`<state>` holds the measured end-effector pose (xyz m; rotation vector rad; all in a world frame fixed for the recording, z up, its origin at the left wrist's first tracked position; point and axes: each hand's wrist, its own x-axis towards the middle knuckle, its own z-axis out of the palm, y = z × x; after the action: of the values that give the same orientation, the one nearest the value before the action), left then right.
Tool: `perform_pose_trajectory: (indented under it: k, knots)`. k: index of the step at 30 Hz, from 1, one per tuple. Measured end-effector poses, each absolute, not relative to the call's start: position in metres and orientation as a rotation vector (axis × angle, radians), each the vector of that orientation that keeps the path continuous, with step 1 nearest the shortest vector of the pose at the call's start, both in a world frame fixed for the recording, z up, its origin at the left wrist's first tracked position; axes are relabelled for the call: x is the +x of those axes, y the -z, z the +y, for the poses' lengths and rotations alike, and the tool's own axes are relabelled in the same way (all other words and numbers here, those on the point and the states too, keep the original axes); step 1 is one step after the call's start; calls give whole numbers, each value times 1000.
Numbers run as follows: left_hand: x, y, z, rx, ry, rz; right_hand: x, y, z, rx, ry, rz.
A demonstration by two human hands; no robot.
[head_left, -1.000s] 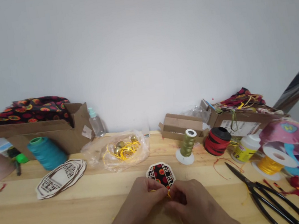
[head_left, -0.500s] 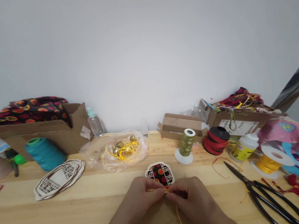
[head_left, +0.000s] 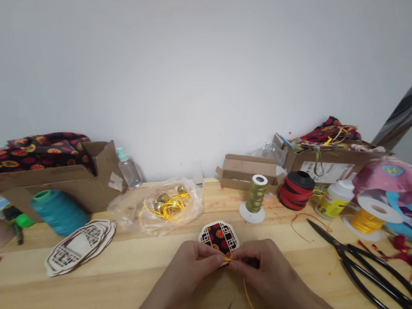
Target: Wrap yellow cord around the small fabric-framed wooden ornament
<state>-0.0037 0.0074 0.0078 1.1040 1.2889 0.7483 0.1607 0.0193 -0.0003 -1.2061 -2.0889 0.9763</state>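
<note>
A scalloped pendant (head_left: 219, 237) with a pale cut-out frame over black, red-patterned fabric lies on the wooden table just beyond my hands. Yellow cord (head_left: 227, 260) shows as a small loop or knot at its near edge. My left hand (head_left: 200, 265) pinches the cord from the left, thumb against forefinger, close to the pendant's rim. From the right, my right hand (head_left: 259, 265) pinches the same cord, its fingertips almost meeting the left ones. A loose end of the cord trails below my right hand toward the table's front. The fingertips partly hide the knot.
Black scissors (head_left: 356, 256) lie on the right, near a yellow cord spool (head_left: 370, 220), glue bottle (head_left: 334, 200), red spool (head_left: 296, 191) and green spool (head_left: 256, 194). At left are stacked frames (head_left: 82, 245), a teal thread cone (head_left: 60, 212) and a plastic bag (head_left: 122, 213) with bells.
My fingertips have shifted slightly at the cord, and both hands stay pinched by the pendant. The whole view has moved a little; the other things lie as before.
</note>
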Motion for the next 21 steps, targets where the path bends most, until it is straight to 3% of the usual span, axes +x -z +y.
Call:
perform_pose_trajectory:
  k: [21]
  knots:
    - [-3, -12, 9, 1181, -715, 1361, 163, -6, 19, -1046, -768, -2430]
